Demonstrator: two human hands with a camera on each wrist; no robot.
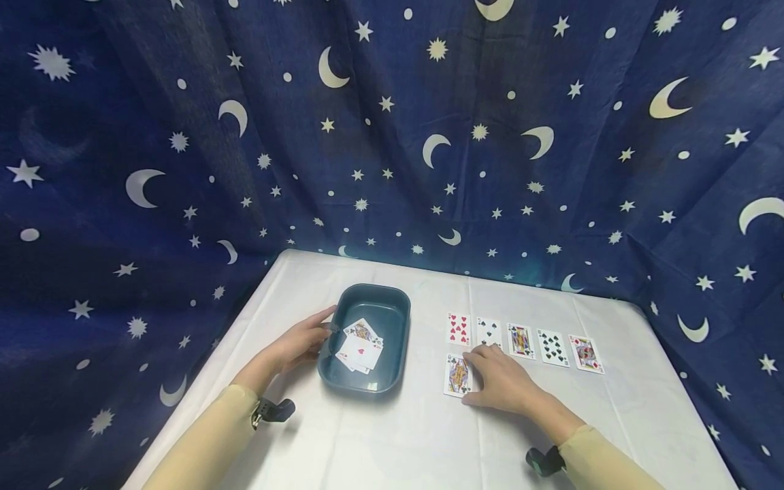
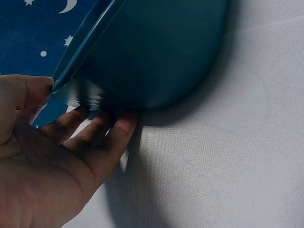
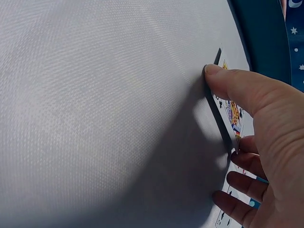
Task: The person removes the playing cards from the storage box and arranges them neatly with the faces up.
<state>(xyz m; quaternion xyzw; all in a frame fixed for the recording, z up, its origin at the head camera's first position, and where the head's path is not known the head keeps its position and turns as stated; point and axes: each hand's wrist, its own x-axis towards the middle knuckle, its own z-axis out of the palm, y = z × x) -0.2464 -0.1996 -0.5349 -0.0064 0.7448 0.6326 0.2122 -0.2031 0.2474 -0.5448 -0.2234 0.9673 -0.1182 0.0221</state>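
Teal plastic tub [image 1: 392, 306] sits on the white tabletop [image 1: 392, 442], loose cards [image 1: 360, 347] inside. The left hand [image 1: 300, 344] grips its near rim, thumb over the edge. The right hand [image 1: 499, 381] pinches a face card [image 1: 456, 376] below a five-card row [image 1: 523, 341]; no lettering is legible.

Teal tray [image 1: 392, 303] (white tablecloth [image 1: 380, 442])
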